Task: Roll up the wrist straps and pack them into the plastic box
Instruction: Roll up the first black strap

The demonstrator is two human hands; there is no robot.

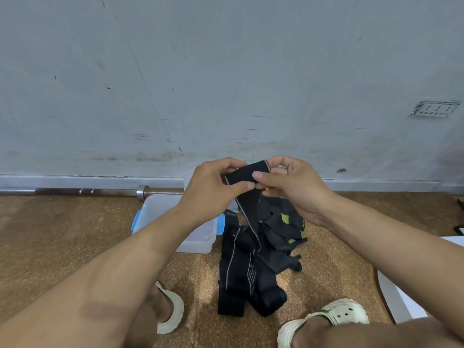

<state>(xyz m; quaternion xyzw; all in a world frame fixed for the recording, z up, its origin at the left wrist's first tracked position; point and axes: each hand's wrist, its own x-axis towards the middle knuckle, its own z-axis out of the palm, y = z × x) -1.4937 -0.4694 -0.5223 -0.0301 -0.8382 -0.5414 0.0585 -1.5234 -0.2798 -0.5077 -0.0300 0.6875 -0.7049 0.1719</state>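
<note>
Both hands, left point(216, 187) and right point(288, 184), pinch strap point(247, 173) end; looks soft, light, floppy; roll from this end.

A single head-worn wide-angle view looks forward and down from above a crouching person, close over both forearms, which enter from 7 and 5 o'clock. It faces a grey wall point(226, 71) filling the upper half toward 12 o'clock, with speckled brown floor point(62, 234) below and sandalled feet at 6 o'clock.
</note>
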